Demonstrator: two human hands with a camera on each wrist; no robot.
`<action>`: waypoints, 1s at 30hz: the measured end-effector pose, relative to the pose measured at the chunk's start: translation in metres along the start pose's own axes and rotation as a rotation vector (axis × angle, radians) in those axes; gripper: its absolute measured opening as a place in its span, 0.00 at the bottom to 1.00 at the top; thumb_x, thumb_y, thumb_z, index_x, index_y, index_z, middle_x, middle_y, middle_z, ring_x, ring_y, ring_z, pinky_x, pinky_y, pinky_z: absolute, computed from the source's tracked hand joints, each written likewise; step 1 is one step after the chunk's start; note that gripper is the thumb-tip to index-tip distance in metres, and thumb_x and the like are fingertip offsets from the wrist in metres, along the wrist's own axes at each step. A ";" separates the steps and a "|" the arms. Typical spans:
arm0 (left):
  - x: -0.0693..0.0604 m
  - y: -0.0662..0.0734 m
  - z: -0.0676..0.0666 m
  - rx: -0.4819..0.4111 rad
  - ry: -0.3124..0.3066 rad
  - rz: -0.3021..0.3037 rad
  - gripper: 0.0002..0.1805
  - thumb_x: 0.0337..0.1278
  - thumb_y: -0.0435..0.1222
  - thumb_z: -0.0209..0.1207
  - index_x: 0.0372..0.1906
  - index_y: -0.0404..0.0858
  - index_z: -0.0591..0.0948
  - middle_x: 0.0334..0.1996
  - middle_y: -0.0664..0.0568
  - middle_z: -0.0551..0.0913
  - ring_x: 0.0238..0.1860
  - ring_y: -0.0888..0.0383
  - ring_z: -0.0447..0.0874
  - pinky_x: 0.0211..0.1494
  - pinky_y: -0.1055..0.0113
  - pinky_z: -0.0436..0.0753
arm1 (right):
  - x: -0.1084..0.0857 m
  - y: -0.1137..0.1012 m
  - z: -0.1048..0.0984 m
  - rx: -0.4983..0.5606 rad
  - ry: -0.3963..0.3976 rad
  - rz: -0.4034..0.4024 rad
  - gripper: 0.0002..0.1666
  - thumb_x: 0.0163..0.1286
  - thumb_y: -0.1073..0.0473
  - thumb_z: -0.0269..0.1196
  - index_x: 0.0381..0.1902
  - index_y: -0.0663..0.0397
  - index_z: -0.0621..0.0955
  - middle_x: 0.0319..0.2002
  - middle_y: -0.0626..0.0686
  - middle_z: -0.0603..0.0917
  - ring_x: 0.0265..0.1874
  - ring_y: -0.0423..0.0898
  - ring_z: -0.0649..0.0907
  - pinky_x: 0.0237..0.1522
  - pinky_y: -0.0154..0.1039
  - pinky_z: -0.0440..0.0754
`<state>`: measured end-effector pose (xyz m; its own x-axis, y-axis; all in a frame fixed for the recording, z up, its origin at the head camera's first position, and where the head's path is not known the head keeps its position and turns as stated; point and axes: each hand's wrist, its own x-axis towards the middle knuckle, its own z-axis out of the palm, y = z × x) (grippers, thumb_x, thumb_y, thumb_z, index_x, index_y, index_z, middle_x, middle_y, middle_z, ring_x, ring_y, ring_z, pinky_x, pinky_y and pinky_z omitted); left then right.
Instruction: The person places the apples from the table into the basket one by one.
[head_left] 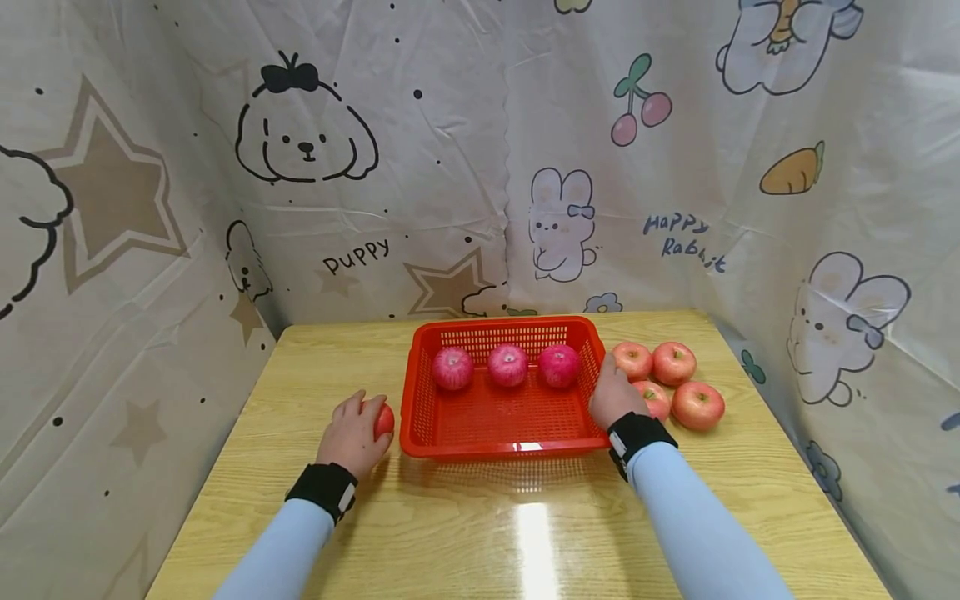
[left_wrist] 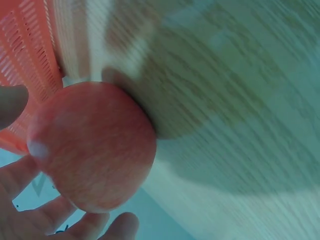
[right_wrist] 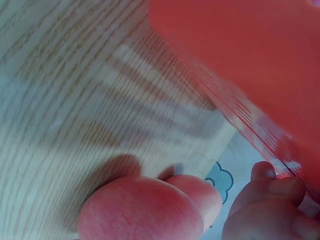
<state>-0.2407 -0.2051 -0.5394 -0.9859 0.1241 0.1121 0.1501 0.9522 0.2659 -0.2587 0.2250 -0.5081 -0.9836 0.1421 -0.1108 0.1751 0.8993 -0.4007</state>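
Red apple (head_left: 385,422) lies just left of the basket (head_left: 465,452), left hand (head_left: 351,435) nearer, fingers curved round it; right hand (head_left: 617,395) grips the basket's right side.

Red rectangular plastic basket (head_left: 480,417): on the pale wooden table (head_left: 450,533).
Three round pink fruits (head_left: 507,365): in a row in the basket's back half.
Single round red apple (head_left: 385,421): left of the basket.
Four round light-red apples (head_left: 671,373): clustered right of it.
Printed white cloth (head_left: 450,125): behind the table.
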 end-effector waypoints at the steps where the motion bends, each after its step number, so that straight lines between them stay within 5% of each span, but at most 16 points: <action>1: 0.000 0.000 0.000 0.000 -0.006 -0.002 0.36 0.59 0.42 0.68 0.71 0.40 0.71 0.71 0.30 0.62 0.69 0.30 0.59 0.62 0.34 0.71 | 0.000 0.000 0.000 -0.011 0.006 -0.007 0.42 0.75 0.62 0.50 0.78 0.70 0.46 0.57 0.75 0.74 0.39 0.63 0.83 0.48 0.60 0.82; 30: 0.007 0.000 -0.004 -0.009 -0.103 -0.054 0.36 0.60 0.42 0.69 0.72 0.44 0.71 0.70 0.33 0.64 0.64 0.31 0.68 0.57 0.34 0.76 | -0.004 -0.005 -0.002 -0.011 0.004 0.024 0.41 0.74 0.63 0.53 0.77 0.68 0.48 0.53 0.73 0.76 0.38 0.62 0.84 0.46 0.58 0.84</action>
<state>-0.2470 -0.2050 -0.5351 -0.9949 0.1011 -0.0016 0.0967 0.9558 0.2775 -0.2555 0.2205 -0.5034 -0.9792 0.1656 -0.1171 0.1986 0.8999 -0.3882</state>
